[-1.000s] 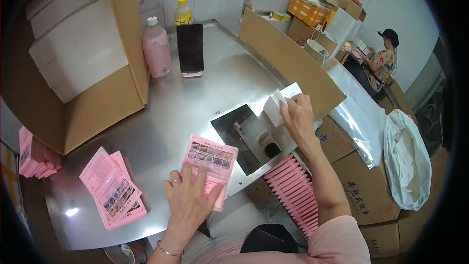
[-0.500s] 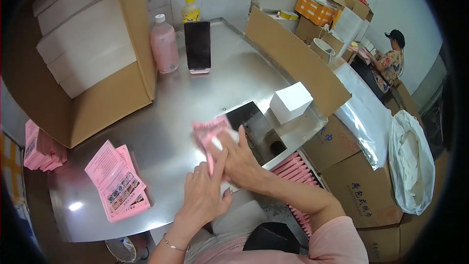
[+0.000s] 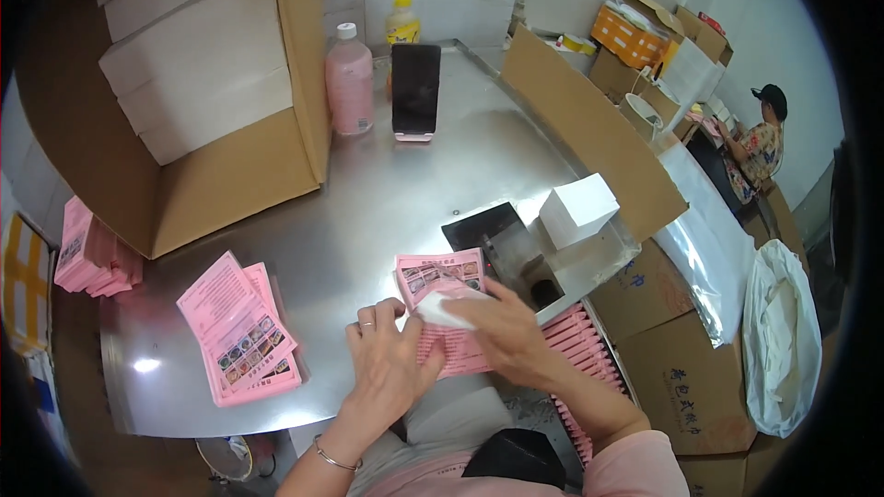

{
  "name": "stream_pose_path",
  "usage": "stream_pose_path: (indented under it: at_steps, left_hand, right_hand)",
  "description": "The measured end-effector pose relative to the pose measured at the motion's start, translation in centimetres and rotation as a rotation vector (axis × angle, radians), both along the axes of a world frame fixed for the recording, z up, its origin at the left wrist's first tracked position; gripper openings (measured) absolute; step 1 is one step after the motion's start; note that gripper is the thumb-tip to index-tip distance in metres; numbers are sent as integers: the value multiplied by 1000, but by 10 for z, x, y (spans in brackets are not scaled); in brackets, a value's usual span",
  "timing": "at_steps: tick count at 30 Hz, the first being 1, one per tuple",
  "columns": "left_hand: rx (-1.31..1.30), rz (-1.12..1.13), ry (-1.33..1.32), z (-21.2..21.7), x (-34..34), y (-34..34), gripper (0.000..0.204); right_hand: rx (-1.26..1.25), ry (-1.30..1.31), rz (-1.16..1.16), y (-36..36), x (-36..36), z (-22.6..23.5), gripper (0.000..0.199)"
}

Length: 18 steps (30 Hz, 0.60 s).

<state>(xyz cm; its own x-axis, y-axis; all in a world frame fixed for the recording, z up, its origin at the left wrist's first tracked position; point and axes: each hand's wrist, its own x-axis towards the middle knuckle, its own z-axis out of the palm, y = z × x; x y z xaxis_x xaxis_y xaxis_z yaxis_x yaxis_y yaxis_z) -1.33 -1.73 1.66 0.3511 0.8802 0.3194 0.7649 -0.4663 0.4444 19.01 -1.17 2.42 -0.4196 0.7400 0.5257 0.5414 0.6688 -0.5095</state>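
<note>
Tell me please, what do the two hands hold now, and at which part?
The right hand holds a small white packet by its right end, over the pink leaflet. The left hand presses on the leaflet's lower left part.

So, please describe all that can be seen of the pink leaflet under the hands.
The pink leaflet is a thin paper sheet lying flat on the metal table, near its front edge. Its far end shows small pictures and print. The left hand and right hand rest on it, with a small white item between them.
</note>
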Motion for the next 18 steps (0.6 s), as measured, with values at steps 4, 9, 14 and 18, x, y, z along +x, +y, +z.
stream_pose_path:
  at_steps: [4,9,14,18]
  left_hand:
    - [91,45,20,-2,-12,0,60]
    - [75,7,-9,-5,-9,-3,73]
    - [49,40,39,17,4,-10,81]
    - [-132,-38,-135,6,-28,-29,74]
  right_hand:
    - [118,-76,131,-2,0,-2,48]
    - [316,-261,26,11,-29,-31,45]
    - [84,-445,-195,64,-47,-50,26]
    - [-126,14,-385,66,12,-56,24]
